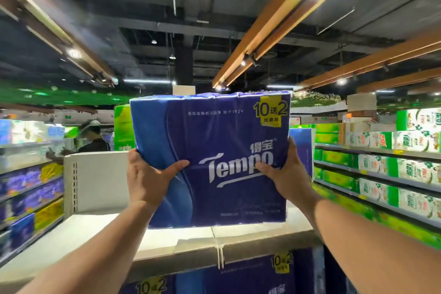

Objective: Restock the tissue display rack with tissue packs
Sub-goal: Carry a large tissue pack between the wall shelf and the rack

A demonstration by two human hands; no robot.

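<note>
A large dark blue Tempo tissue pack (pixel 214 131) with a yellow "10+2" label is held up in front of me, just above the white top shelf (pixel 100 229) of the display rack. My left hand (pixel 148 179) grips its left side, thumb across the front. On the other side my right hand (pixel 286 174) grips it, thumb pressed on the logo. Another blue pack (pixel 303 148) stands behind it on the right. More Tempo packs (pixel 250 274) fill the shelf below.
A white perforated back panel (pixel 95 179) rises at the shelf's left rear. Shelves of blue and yellow packs (pixel 31 193) line the left aisle, green and white packs (pixel 386 169) the right. A person in a cap (pixel 91 136) stands behind the rack at left.
</note>
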